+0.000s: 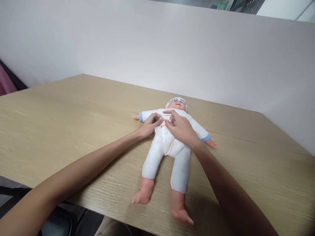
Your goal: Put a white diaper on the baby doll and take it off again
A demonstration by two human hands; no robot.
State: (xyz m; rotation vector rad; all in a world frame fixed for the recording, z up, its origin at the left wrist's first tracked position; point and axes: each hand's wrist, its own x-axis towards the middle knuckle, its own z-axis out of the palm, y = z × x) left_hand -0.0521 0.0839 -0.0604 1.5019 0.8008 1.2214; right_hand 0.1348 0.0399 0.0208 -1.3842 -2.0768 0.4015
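A baby doll [169, 144] lies on its back on the wooden table [73, 131], head away from me, bare feet near the front edge. It wears a white romper with blue cuffs and a white cap with blue lettering [176, 100]. My left hand [150, 124] pinches the romper's front at the doll's chest. My right hand [180, 127] rests over the chest from the other side, fingers pinched on the same spot of fabric. The two hands' fingertips meet just below the doll's chin.
A plain white wall [172, 52] stands behind the table. The table's front edge [103, 213] runs close to my body, with a dark floor and chair parts below. A pink object [5, 82] shows at the far left.
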